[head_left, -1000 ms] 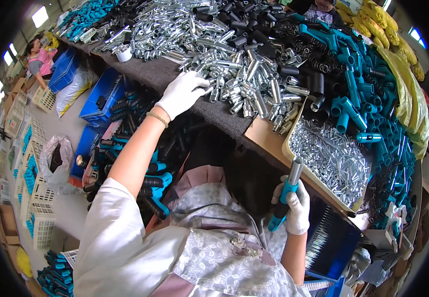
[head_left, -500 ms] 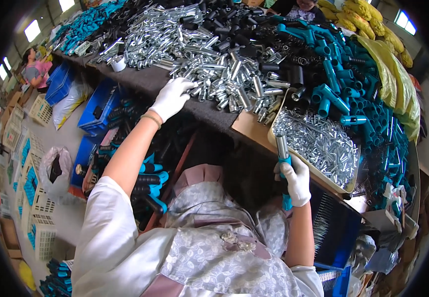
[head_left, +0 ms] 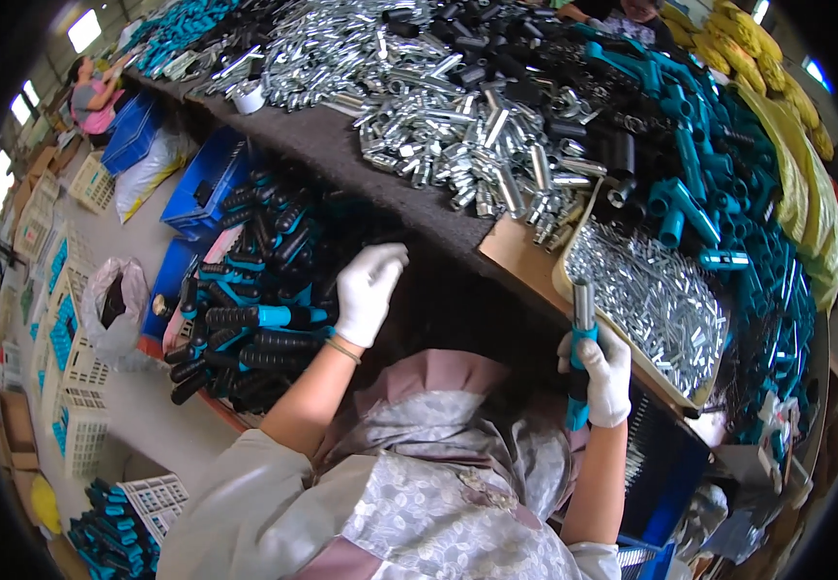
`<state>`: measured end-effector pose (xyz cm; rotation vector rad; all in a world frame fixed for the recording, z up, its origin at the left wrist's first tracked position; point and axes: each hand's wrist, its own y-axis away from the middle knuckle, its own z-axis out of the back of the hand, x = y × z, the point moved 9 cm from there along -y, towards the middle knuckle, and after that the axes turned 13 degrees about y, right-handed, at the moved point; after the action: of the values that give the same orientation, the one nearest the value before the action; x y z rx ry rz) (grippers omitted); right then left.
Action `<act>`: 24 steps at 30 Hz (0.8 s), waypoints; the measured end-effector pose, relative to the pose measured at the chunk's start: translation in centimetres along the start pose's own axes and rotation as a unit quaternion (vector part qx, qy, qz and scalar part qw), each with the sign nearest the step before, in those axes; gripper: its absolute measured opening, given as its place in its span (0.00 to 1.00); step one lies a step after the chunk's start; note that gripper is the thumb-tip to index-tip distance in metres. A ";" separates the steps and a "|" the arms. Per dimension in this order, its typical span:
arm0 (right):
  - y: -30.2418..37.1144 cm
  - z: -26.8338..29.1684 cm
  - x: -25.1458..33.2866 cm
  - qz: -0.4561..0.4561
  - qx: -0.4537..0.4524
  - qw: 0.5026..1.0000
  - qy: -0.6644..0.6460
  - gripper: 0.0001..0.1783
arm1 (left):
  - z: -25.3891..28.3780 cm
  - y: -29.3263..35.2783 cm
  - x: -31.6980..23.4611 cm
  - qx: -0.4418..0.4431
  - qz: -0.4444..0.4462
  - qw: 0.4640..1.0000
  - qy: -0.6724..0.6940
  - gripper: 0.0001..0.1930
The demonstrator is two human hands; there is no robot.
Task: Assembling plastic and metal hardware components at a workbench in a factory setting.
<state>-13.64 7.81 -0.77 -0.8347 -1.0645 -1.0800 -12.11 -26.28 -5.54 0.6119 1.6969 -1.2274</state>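
My right hand [head_left: 604,377], in a white glove, is wrapped round an upright teal and black handle with a metal tube [head_left: 584,305] sticking out of its top. It is beside the near edge of the tray of small metal pins [head_left: 646,290]. Also gloved, my left hand [head_left: 368,295] hangs over the dark gap below the table edge. Its fingers are curled together, and anything between them is hidden. Beyond it, silver metal sleeves [head_left: 477,145] lie heaped on the dark-covered table [head_left: 317,155]. Left of this hand lie several black and teal handles [head_left: 269,316] in a pile.
Teal plastic tubes [head_left: 694,208] are heaped at the right, beside a yellow sack [head_left: 791,193]. Blue bins [head_left: 208,184] and pale crates [head_left: 80,358] stand at the left. One person [head_left: 97,95] is at the far left; another is partly visible across the table.
My left hand has drawn back from the table edge by the metal sleeves, down toward my lap. My right hand keeps hold of the handle. The whole view has shifted slightly.
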 end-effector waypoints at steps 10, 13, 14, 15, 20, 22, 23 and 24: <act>0.3 1.1 -0.7 -0.027 -0.059 0.998 0.027 0.44 | -10.8 12.4 26.9 0.706 -0.027 0.463 -0.535 0.14; 0.8 2.1 -1.4 -0.082 -0.066 0.993 0.059 0.43 | -13.7 9.6 34.8 0.479 0.326 0.715 -0.393 0.15; 0.3 0.7 -0.6 -0.069 -0.036 0.996 0.044 0.39 | -10.8 11.8 42.9 0.480 0.323 0.724 -0.376 0.21; -0.8 -1.3 0.7 -0.033 0.026 0.998 -0.038 0.35 | 0.9 13.4 51.6 0.179 0.444 0.872 -0.104 0.23; 4.2 2.6 -4.9 -0.247 -0.094 0.963 0.049 0.04 | -17.2 7.7 52.9 0.292 0.401 0.865 -0.081 0.24; 5.5 2.6 -4.4 -0.273 -0.019 0.959 0.071 0.21 | -21.5 4.8 53.3 0.334 0.364 0.865 -0.092 0.24; 4.5 3.0 -5.1 -0.270 -0.035 0.959 0.074 0.21 | -23.2 3.4 53.5 0.353 0.344 0.864 -0.101 0.24; 3.8 3.3 -5.8 -0.275 -0.036 0.958 0.077 0.21 | -24.2 2.8 54.0 0.367 0.329 0.863 -0.111 0.24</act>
<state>-11.44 13.47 -5.49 -0.5053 -1.1598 -1.6315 -43.58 -9.32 -52.77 1.3164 0.6623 -1.3266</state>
